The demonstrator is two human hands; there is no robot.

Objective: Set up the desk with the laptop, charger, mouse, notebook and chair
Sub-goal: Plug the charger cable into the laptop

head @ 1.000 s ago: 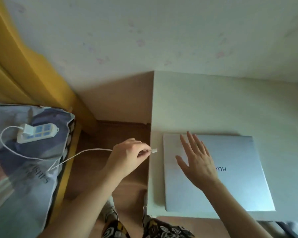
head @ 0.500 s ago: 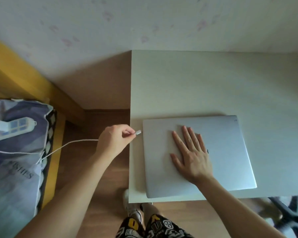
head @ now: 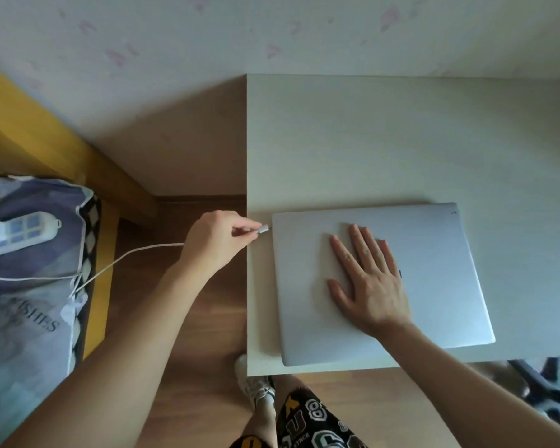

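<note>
Head camera looked down on a closed silver laptop (head: pixel 427 279) lying flat near the front left corner of the pale table (head: pixel 385 140). The right hand (head: pixel 367 279) rested palm down on the lid, fingers straight and slightly spread. The left hand (head: pixel 215 242) pinched the plug of a white charger cable (head: pixel 136 252) between thumb and fingertips, the plug's tip right at the laptop's left edge; whether it touched could not be told. The cable ran left across the wooden floor (head: pixel 191 318) onto a bed (head: pixel 23 318), where a white power strip (head: pixel 20 232) lay. Dark chair legs (head: pixel 543 386) showed below the table's front right.
</note>
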